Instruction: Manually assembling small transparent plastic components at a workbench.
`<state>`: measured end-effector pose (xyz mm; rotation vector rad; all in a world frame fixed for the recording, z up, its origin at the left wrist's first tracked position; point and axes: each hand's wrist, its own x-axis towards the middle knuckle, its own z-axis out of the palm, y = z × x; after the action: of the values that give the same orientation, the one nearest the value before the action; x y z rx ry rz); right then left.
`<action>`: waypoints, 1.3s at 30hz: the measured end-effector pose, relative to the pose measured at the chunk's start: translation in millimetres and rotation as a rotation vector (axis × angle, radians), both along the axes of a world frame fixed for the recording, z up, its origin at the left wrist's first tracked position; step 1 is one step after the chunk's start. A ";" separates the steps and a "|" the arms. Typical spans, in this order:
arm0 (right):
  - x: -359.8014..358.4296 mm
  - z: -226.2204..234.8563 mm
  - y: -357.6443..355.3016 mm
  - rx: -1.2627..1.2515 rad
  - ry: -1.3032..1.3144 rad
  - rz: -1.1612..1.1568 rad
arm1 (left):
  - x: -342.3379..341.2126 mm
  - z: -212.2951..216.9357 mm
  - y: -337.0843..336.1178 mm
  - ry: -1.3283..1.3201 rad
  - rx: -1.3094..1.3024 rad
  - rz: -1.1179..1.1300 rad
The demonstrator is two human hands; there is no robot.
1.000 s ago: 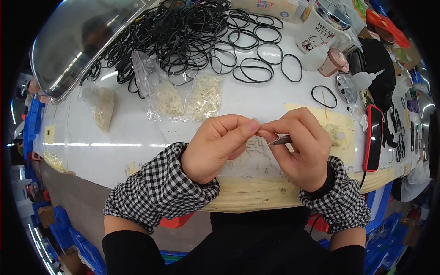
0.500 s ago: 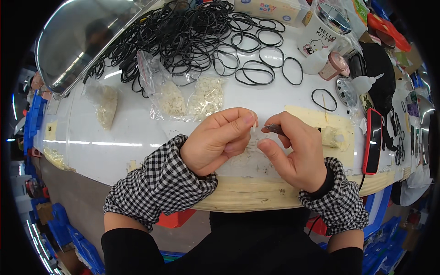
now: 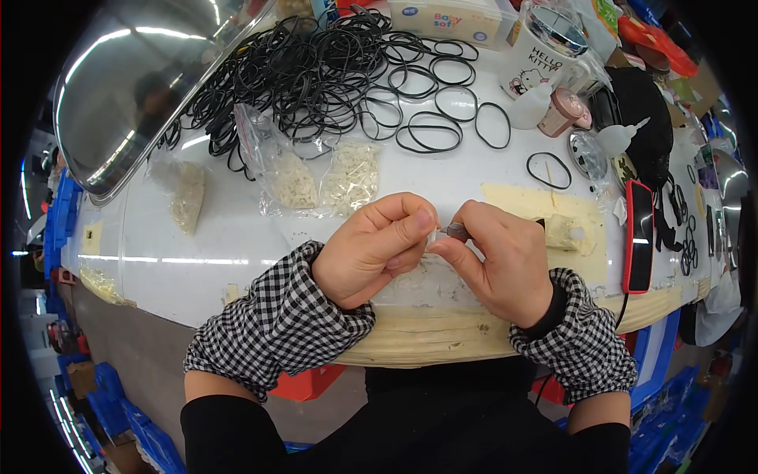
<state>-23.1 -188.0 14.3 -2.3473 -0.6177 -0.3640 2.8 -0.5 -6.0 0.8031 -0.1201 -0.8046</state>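
Above the front part of the table, my left hand (image 3: pixel 367 251) pinches a small whitish piece (image 3: pixel 432 235) between thumb and fingertips. Opposite it, my right hand (image 3: pixel 509 265) is curled around a small dark grey metal tool (image 3: pixel 457 231), whose exact kind is mostly hidden by the fingers. The tool's tip is right beside the whitish piece; whether they touch I cannot tell. Beyond my left hand lie clear plastic bags of small cream-coloured pieces, one bag (image 3: pixel 350 178) nearest, another bag (image 3: pixel 294 182) next to it and a third bag (image 3: pixel 188 196) farther left.
A heap of black rubber loops (image 3: pixel 316 71) covers the back of the table, with single loops (image 3: pixel 429 133) nearer. At the far left leans a large shiny metal bowl (image 3: pixel 126 95). On the right are a red-framed phone (image 3: pixel 639 237), a white cup (image 3: pixel 537 59) and yellowish tape (image 3: pixel 513 197).
My right hand has moved left, bringing the dark tool up to the whitish piece, and its thumb has come closer to my left fingertips. The left hand keeps its pinch.
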 end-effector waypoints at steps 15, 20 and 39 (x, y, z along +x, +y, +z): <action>-0.7 -2.7 -0.5 -0.003 0.028 0.013 | -0.5 1.4 0.3 -0.041 0.035 0.020; -0.7 -2.1 -0.2 0.014 0.035 0.020 | -0.6 0.6 1.1 -0.038 0.029 0.015; 0.4 3.0 -1.7 0.041 0.091 0.033 | -3.0 2.0 0.0 -0.038 0.094 0.101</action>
<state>-22.8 -189.7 17.3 -2.2977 -0.5985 -0.2512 -0.2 -0.5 -4.0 0.9066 -0.0747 -0.7034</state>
